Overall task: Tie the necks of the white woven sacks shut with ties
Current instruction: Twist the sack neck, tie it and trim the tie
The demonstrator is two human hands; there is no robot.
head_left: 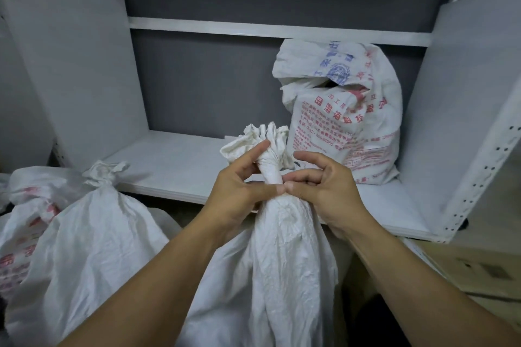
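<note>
The printed sack (346,121) on the shelf (174,160) carries red Chinese print with a number starting 0532, and blue print above. Red print on the left sack (25,234) is unreadable.

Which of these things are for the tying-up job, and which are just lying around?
For the job:
- middle sack, its neck pinched by the left hand and right hand
- left sack, neck already bunched shut
- printed sack behind, mouth open

Just lying about:
- shelf board under the printed sack
- side panel with holes
</note>
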